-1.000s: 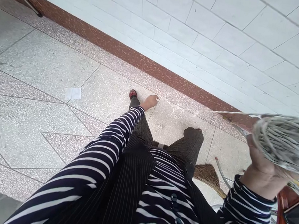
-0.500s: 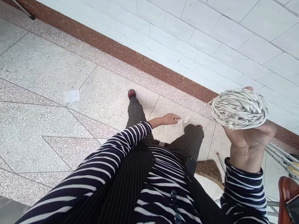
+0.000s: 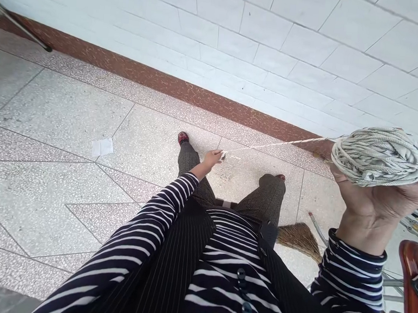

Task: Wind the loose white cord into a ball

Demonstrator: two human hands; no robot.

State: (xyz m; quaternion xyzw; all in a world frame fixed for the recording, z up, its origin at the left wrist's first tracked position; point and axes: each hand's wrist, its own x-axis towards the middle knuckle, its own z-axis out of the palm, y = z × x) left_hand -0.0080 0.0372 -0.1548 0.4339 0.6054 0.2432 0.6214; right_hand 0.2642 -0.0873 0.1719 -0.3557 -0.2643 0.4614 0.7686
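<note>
A thick wound ball of off-white cord (image 3: 378, 158) rests in my right hand (image 3: 367, 207), raised at the right. The palm and curled fingers support it from beneath and behind, and some fingers are hidden by it. From the ball's left side a strand of cord (image 3: 286, 143) runs nearly straight to my left hand (image 3: 213, 158), low in front of my legs. The left fingers are pinched on the strand's end, where a frayed, knotted bit shows. Below that hand, a small tangle of pale threads (image 3: 224, 177) appears against the floor.
A straw broom (image 3: 300, 238) lies by my right leg. At the right edge stands a red-brown wooden chair (image 3: 414, 288) with a dark object on it, beside metal tubing. White paper (image 3: 102, 147) lies on the speckled floor. A tiled wall (image 3: 257, 49) runs ahead.
My left hand has moved left and the right hand right with the ball. A strand is now stretched between them, where only loose threads showed at my left fingers before.
</note>
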